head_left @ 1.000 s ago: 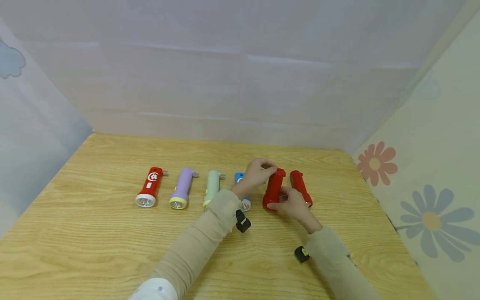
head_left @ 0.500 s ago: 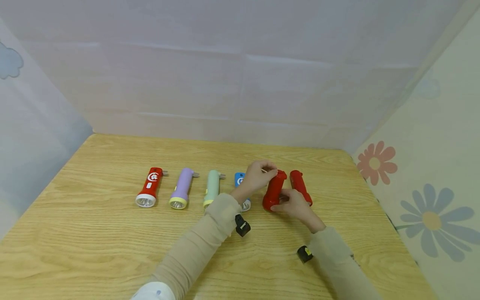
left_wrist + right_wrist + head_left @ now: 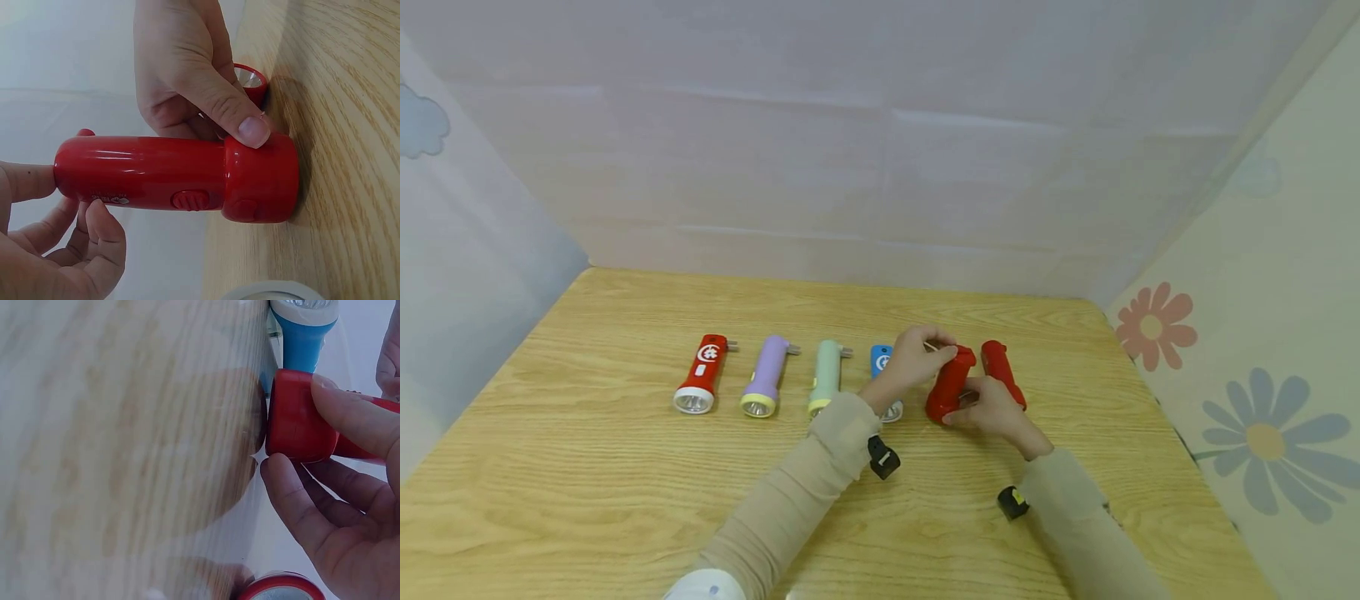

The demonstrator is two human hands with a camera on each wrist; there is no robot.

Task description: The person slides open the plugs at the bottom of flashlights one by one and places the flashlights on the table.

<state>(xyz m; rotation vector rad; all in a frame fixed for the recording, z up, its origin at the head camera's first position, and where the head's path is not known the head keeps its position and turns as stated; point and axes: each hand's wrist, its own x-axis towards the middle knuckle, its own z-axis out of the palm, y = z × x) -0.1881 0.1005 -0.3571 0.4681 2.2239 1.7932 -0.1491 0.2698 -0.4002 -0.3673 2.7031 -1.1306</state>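
A red flashlight [image 3: 946, 387] stands lens end down on the wooden table, its body leaning a little to the right in the head view. My left hand [image 3: 912, 362] pinches the tail end between thumb and fingers. Lower down, my right hand [image 3: 996, 412] grips the wide head [image 3: 300, 415], the thumb on one side and fingers on the other. The left wrist view shows a ridged slide switch [image 3: 190, 200] on the body. The lens faces the table and is hidden. Right of it lies a second red flashlight [image 3: 998, 367], partly behind my right hand.
Left of my hands lie a blue flashlight [image 3: 881, 358], partly covered by my left arm, then a green one [image 3: 826, 367], a purple one [image 3: 767, 367] and a red-and-white one [image 3: 706, 371]. Walls of pale cloth [image 3: 880, 167] edge the table [image 3: 625, 500].
The held flashlight's tail end has tipped slightly right and toward me, my left hand moving with it. My right hand has shifted slightly toward me, still gripping the head.
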